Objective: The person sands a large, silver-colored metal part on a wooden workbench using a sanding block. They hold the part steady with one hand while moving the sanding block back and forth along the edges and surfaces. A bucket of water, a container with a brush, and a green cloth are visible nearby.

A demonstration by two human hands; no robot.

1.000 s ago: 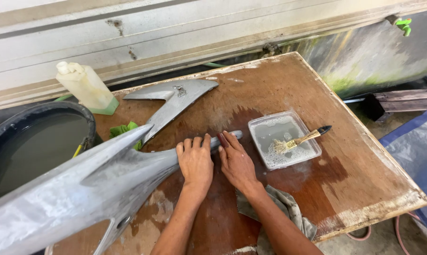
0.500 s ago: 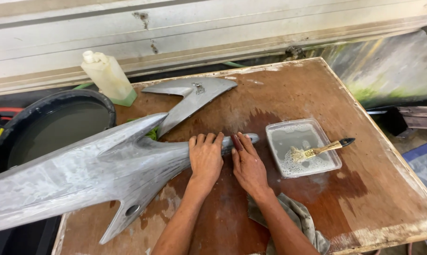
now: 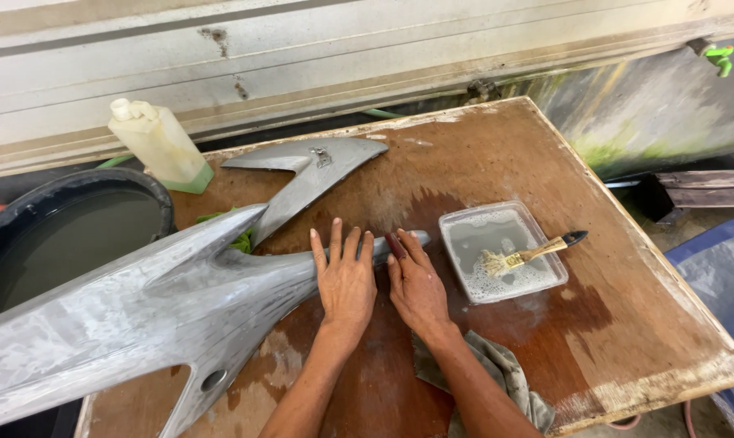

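a long, pointed grey panel (image 3: 140,324), dull, streaked and matte, is laid across the left half of a worn, wet plywood table (image 3: 626,324). its narrow tip at frame centre is pressed under the left hand (image 3: 345,280), fingers flat and spread. the right hand (image 3: 416,285) is curled over a small reddish block (image 3: 395,245) on that tip.

Take the tray (image 3: 472,223) on the table (image 3: 626,324) as your landmark: a brush (image 3: 529,255) lies in it. Left of it sits the large panel (image 3: 140,316), your hands on its tip; behind-left, a smaller panel (image 3: 310,174), bottle (image 3: 160,146) and tub (image 3: 67,235); a rag (image 3: 505,377) lies before it.
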